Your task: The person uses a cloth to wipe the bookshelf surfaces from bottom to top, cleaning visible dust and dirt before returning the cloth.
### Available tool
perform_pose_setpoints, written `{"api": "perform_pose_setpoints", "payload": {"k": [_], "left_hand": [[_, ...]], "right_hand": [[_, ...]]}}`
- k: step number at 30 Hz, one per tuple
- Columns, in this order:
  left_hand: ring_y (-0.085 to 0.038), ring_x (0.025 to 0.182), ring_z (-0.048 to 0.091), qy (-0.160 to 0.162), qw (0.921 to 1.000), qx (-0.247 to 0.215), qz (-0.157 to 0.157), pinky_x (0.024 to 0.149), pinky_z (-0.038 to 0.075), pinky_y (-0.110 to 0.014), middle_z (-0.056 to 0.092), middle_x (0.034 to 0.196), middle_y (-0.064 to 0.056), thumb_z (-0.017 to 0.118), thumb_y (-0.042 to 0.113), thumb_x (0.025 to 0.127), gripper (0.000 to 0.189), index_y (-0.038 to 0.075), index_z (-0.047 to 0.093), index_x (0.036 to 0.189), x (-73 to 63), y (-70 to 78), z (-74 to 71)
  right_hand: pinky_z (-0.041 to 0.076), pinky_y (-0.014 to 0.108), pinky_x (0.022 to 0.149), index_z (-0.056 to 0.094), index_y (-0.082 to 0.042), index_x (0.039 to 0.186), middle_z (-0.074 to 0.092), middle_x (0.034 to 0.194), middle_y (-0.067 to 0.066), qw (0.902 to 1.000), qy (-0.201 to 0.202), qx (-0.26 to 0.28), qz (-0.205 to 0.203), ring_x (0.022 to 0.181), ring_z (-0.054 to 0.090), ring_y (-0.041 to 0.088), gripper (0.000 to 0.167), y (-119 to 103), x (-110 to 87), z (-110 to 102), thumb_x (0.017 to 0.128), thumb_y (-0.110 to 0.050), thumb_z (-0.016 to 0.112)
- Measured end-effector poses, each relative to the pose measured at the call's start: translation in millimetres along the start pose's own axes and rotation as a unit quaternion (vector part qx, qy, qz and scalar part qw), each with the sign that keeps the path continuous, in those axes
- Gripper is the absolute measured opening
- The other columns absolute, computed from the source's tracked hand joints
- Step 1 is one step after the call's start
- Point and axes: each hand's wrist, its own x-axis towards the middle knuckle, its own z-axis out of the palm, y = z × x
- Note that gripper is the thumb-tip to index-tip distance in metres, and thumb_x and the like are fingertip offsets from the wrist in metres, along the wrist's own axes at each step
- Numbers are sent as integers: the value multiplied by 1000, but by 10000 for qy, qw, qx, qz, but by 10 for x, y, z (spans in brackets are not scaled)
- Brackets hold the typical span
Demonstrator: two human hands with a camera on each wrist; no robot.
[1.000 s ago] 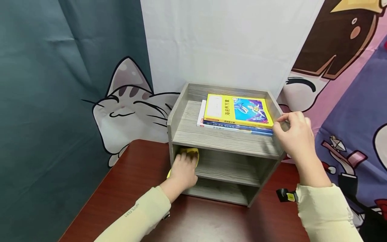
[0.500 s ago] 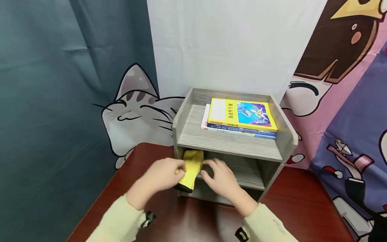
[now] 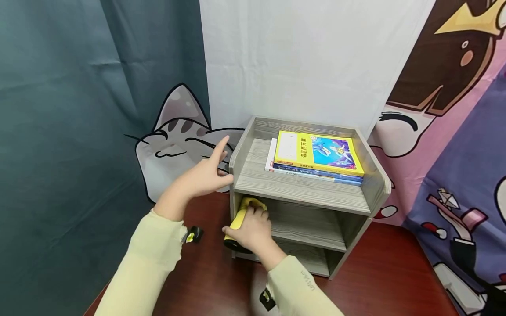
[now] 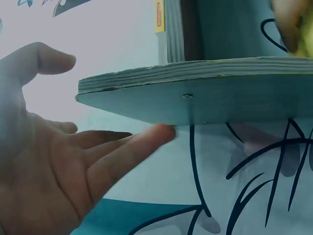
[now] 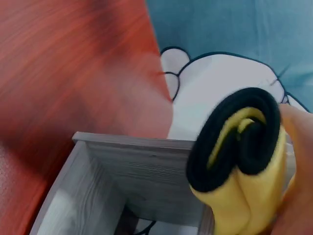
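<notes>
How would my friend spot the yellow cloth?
Find the grey shelf on the red table. At its left front, the right hand grips the cloth. Unlike the yellow book on top, it's folded and black at one end.

Right grip [image 5: 297, 188], 4 o'clock, partly out of frame: holds yellow fabric roll [image 5: 232, 208]. Black band [image 5: 203, 164] rings its near end, folded inward. Roll overlaps rim of grey wood-grain shelf unit [image 5: 156, 169], 7 o'clock. Reddish counter [image 5: 73, 63], 10 o'clock. Teal curtain [image 5: 220, 24], 1 o'clock, with white black-outlined figure [image 5: 225, 71].
</notes>
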Motion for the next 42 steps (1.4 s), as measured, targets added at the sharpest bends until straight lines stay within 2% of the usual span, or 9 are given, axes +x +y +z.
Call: {"api": "perform_pose_setpoints", "payload": {"k": [3, 7, 9, 11, 15, 21, 29, 39, 42], "left_hand": [[-25, 92, 59, -183, 9993, 340, -5, 75, 44, -39, 38, 141, -16, 59, 31, 81, 97, 36, -13, 146, 119, 8, 12], [-25, 70, 61, -313, 9979, 546, 139, 64, 47, -37, 63, 93, -17, 58, 27, 84, 89, 30, -4, 148, 220, 1, 69], [-21, 56, 58, -362, 9976, 534, 234, 55, 45, -34, 58, 66, -11, 56, 21, 84, 84, 26, 2, 149, 252, -2, 89], [-17, 47, 52, -390, 9975, 505, 287, 50, 42, -31, 52, 55, -5, 54, 16, 83, 82, 24, 6, 148, 275, -1, 97], [-14, 46, 46, -312, 9968, 654, 338, 49, 39, -29, 48, 55, -1, 55, 14, 82, 82, 23, 7, 148, 279, -3, 97], [-13, 46, 40, -251, 9967, 676, 369, 49, 37, -29, 43, 54, 0, 56, 15, 81, 83, 23, 8, 148, 286, 0, 112], [-14, 44, 40, -273, 9971, 647, 283, 48, 37, -29, 40, 53, 0, 55, 14, 81, 84, 24, 6, 148, 310, 4, 118], [-15, 45, 41, -231, 9972, 671, 231, 48, 37, -29, 40, 52, 0, 56, 14, 82, 84, 23, 6, 148, 313, 6, 117], [-14, 45, 40, -254, 9974, 634, 222, 47, 36, -29, 40, 52, 1, 55, 14, 82, 83, 23, 6, 148, 311, 8, 118]], "right_hand": [[44, 47, 77, 41, 5, 130, 45, 118, 25, 9994, 70, -269, 185, 107, 43, 42, 101, -90, 13, 87, 63, -66, 66], [49, 42, 67, 38, 6, 132, 43, 118, 25, 9983, 297, -484, 161, 109, 39, 41, 98, -111, 4, 186, 61, -52, 74], [50, 39, 60, 40, 6, 130, 43, 116, 24, 9971, 487, -575, 102, 108, 40, 40, 95, -95, -1, 220, 59, -43, 79], [50, 37, 56, 43, 5, 128, 43, 114, 24, 9959, 688, -584, 27, 106, 41, 40, 90, -76, 6, 236, 57, -36, 81], [50, 39, 56, 48, 4, 125, 46, 111, 23, 9960, 885, -125, -46, 102, 44, 41, 80, -65, 24, 246, 58, -24, 80], [47, 43, 63, 51, 1, 124, 44, 112, 24, 9885, 776, 1254, 321, 96, 44, 39, 70, -81, 47, 225, 61, -18, 77], [41, 43, 79, 43, -4, 137, 36, 123, 23, 9420, 588, 3159, 966, 108, 38, 35, 78, -80, 70, 199, 65, -13, 70], [39, 37, 72, 49, -9, 133, 38, 113, 16, 9163, 969, 3801, 803, 95, 41, 29, 73, -169, 70, -4, 63, -11, 69], [38, 35, 71, 54, -8, 127, 36, 118, 15, 9013, 1076, 4104, 877, 97, 40, 29, 65, -231, 68, -94, 63, -10, 69]]}}
